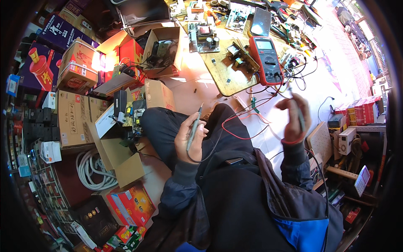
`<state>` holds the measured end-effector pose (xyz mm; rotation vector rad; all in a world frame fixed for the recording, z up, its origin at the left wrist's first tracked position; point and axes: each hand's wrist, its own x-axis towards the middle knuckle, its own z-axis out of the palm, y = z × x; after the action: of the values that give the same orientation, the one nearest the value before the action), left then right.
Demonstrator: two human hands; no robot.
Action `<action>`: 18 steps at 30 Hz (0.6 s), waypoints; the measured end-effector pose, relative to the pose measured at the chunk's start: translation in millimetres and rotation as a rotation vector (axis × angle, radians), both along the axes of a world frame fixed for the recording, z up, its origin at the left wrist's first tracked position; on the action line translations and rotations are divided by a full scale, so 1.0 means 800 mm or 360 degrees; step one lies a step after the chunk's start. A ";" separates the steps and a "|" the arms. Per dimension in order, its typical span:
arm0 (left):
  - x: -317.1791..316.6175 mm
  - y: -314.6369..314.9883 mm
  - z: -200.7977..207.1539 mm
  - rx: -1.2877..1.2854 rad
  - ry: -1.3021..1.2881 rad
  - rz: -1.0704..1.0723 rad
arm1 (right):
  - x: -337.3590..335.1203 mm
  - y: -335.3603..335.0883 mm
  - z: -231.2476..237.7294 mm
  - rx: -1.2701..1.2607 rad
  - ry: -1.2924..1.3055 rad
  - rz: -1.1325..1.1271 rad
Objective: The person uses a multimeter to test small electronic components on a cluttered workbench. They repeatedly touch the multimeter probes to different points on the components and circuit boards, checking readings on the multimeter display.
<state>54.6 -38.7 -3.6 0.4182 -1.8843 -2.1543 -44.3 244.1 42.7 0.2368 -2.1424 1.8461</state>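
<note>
Left hand: curling closed around left probe, gripping its grey barrel.
Left probe axis: running lengthwise forward, leaning slightly right, metal tip pointing away from body; lead trailing from near end.
Right hand: half-curling around right probe, blurring; exact finger spread, cannot tell.
Right probe axis: running forward, leaning left; tip end blurring.
Multimeter: lying ahead of both hands, screen end pointing away, near table edge.
Room: opening between hands, red lead looping through; cardboard box crowding forward-left of left hand.
</note>
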 end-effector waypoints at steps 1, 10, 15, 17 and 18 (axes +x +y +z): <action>0.000 0.002 -0.001 -0.0004 -0.0006 -0.0019 | 0.010 -0.017 -0.005 0.0011 -0.0074 0.0143; 0.005 0.010 -0.006 0.0672 -0.0092 -0.0492 | 0.011 -0.103 -0.033 0.0430 -0.0006 0.0897; -0.004 0.010 -0.019 0.1120 -0.0103 -0.0549 | 0.017 -0.129 -0.029 0.0833 0.0184 0.1128; -0.008 0.016 -0.025 0.1097 -0.0123 -0.0393 | 0.017 -0.133 -0.025 0.0821 0.0199 0.1175; -0.009 0.019 -0.028 0.1107 -0.0146 -0.0319 | 0.014 -0.131 -0.022 0.0767 0.0189 0.1215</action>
<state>47.1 -23.4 -26.0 0.4695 -1.1957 -2.9419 -33.0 139.4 25.2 1.3929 -2.5822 1.5044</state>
